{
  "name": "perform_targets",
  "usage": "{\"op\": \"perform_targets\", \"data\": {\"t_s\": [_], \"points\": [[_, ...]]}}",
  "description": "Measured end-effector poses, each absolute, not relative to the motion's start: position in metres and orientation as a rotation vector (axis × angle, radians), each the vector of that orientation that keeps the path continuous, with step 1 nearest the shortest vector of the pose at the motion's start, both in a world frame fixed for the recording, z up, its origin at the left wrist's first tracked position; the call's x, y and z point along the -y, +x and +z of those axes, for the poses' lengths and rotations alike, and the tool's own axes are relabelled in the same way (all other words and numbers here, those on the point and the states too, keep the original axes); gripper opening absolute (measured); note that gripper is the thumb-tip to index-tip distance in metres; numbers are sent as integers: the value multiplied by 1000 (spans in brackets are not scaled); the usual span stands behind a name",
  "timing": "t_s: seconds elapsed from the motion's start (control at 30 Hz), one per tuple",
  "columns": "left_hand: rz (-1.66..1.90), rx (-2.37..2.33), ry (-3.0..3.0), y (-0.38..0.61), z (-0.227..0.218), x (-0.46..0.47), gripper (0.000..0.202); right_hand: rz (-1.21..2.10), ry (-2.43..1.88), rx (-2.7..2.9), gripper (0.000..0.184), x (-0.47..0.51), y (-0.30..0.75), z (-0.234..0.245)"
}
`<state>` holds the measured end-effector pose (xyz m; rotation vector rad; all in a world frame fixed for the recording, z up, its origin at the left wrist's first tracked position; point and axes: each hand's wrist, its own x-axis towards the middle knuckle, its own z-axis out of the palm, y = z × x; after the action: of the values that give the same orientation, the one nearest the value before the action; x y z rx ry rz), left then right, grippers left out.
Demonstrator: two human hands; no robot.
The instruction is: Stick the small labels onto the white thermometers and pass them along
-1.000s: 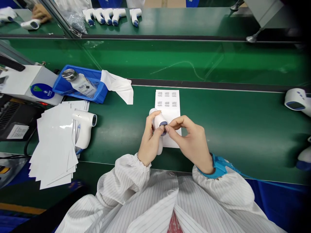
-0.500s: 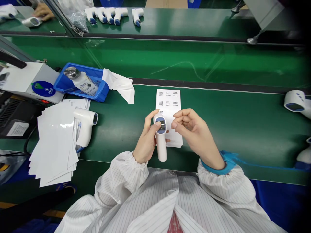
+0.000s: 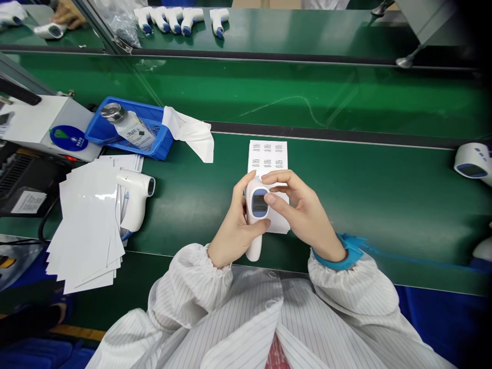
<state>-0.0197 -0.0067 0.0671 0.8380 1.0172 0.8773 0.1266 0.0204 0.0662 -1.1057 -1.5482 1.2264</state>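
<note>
A white infrared thermometer [image 3: 253, 246] with a blue-framed screen [image 3: 260, 203] stands handle-down in my left hand [image 3: 235, 225]. My left fingers wrap its far side, and the thumb lies across just below the screen. My right hand [image 3: 298, 210] is curled at the head of the thermometer, its thumb on the right edge of the screen and its index finger at the top; the other fingertips are partly hidden. Beneath both hands lies a sheet of printed labels [image 3: 268, 154] on white paper, partly covered by them.
Left, another thermometer [image 3: 134, 200] lies on fanned white sheets [image 3: 86, 225], near a blue tray [image 3: 165, 146] with a bottle [image 3: 134, 130] and white cloth [image 3: 192, 134]. More thermometers [image 3: 188, 20] line the far bench; one [image 3: 472, 161] lies right. A co-worker's hand [image 3: 69, 14] shows top left.
My right hand has moved left onto the head of the thermometer. My left thumb has slid from the screen to below it, and the thermometer has turned slightly.
</note>
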Motion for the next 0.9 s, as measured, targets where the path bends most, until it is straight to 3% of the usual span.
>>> {"op": "perform_targets", "data": {"t_s": [0.1,0.27,0.33,0.43,0.6,0.73,0.8,0.9], "points": [[880,-991,897,-19,69,6,80,1201,-1136,1592,15,-24,124,66],[862,-1025,975,-21,70,5,82,1315,-1097,1797,47,-27,127,65],[841,-1035,994,-22,70,5,82,1282,-1068,1856,51,-26,129,65],[830,-1006,967,-23,72,5,81,1159,-1080,1845,42,-24,130,67],[782,-985,875,-20,76,7,85,916,-1089,1723,6,-27,126,65],[797,-1005,729,-11,74,5,87,794,-1185,1517,5,-26,121,56],[934,-1054,638,-7,71,-2,85,889,-1260,1347,7,-20,119,50],[1117,-1157,560,-4,64,-18,77,1422,-1233,1398,18,-15,119,39]]}}
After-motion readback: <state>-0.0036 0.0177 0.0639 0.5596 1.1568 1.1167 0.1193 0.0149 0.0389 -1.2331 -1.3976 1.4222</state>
